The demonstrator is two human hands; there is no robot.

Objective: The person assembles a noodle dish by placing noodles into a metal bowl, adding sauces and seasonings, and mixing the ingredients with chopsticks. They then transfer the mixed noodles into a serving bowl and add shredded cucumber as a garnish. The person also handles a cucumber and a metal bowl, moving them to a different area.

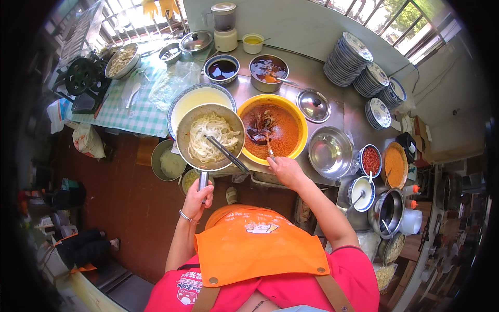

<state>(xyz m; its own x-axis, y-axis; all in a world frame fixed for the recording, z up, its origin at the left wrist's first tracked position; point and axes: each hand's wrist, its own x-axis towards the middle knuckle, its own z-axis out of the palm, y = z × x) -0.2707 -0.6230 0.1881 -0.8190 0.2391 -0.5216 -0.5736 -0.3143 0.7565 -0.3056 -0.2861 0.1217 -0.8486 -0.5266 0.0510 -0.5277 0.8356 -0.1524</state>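
My left hand [199, 199] grips the metal handle of a round pan [183, 146], held up in front of the counter. Pale noodles [208, 136] lie in the pan, and a pair of dark chopsticks [228, 154] rests across them, sticking out over the rim. My right hand [286, 171] holds the end of a spoon [269, 146] whose head dips into dark oily sauce. Around that spoon is a yellow basin [302, 134] of reddish-brown sauce [286, 124]. Partly hidden behind the pan stands a blue-rimmed bowl [179, 97] of pale liquid.
A steel bowl [330, 152] and a pot lid [313, 105] lie right of the basin. Behind are a bowl of dark liquid [222, 70] and a pot of oily red liquid [269, 68]. Stacked plates [343, 62] stand at the back right. Chopped red chili [371, 160] fills a bowl.
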